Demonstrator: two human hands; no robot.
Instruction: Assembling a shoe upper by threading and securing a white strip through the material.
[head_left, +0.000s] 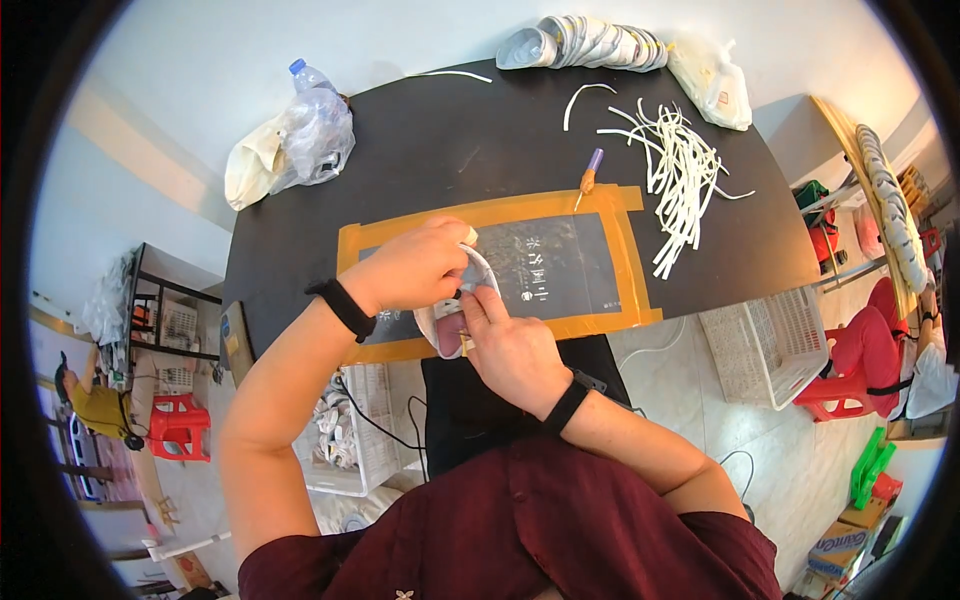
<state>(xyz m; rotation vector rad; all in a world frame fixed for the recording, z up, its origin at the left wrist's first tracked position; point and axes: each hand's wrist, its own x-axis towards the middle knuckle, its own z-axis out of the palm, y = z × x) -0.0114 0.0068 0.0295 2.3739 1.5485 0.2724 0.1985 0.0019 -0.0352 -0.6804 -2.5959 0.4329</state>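
Above the near edge of the table, both hands are closed on a small curved white fabric piece with a pinkish patch, which looks like a shoe upper. My left hand pinches its far rim, fingers bent. My right hand grips the near right side, with fingers reaching over the rim to the inside. The fingers hide much of the piece. Under the hands lies a dark mat edged with tan tape. At its far edge rests a small pointed tool with a purple-and-orange handle.
White strips lie heaped on the right of the dark table. A nested row of similar pieces, a white bag and a clear bag line the back. Below stand white crates. Other people sit farther off.
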